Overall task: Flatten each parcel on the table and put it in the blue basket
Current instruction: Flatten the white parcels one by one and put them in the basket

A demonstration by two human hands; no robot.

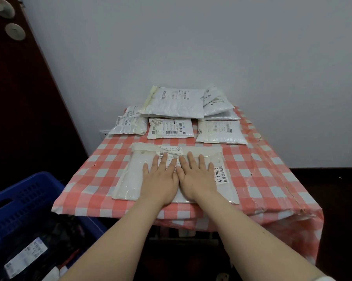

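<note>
A large white parcel [130, 175] with shipping labels lies flat at the near edge of the table [272, 179], which has a red-and-white checked cloth. My left hand [161, 179] and my right hand [195, 177] rest palm down on its middle, side by side, fingers spread and touching each other. Several more white parcels lie behind: one [170, 128] in the middle, one [220, 131] to the right, one [128, 125] to the left, and a big one [174, 103] on a pile at the back. The blue basket [25, 201] stands at lower left, below table height.
Inside the basket lie dark parcels, one with a white label [26, 256]. A dark wooden door [19, 108] stands at the left. A white wall [191, 47] runs behind the table. The cloth hangs crumpled over the table's right side [293, 216].
</note>
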